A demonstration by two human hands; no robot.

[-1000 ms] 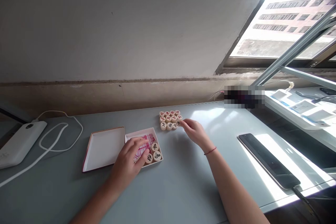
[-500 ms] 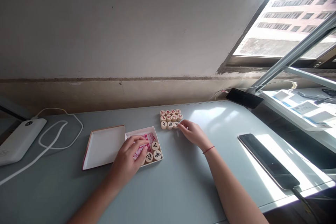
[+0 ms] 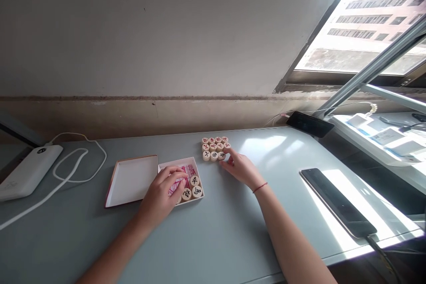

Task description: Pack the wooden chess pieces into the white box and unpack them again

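My left hand (image 3: 163, 188) is over the open white box (image 3: 201, 177), fingers curved and apart. The box's pink-and-white printed sheet (image 3: 191, 169) shows between its fingers and thumb, and nothing is seen in its grasp. Round wooden Chinese chess pieces with black characters (image 3: 197, 191) lie along the box's near and right sides; one is partly hidden by my left thumb. My right hand (image 3: 240, 169) has thumb and index finger around a black-marked Chinese chess piece (image 3: 221, 156) at the right end of the front row. Behind it stand rows of red-marked pieces (image 3: 213, 146).
The box lid (image 3: 133, 179) lies inside-up left of the box. A white power bank (image 3: 29, 173) with a looping cable is at far left. A phone (image 3: 339, 204) lies at right; another dark phone (image 3: 310, 124) rests by the wall near a metal frame (image 3: 369, 64).
My right thumb and index finger have come closer around the end piece of the front row. My left hand stays over the box. The whole view has shifted slightly.
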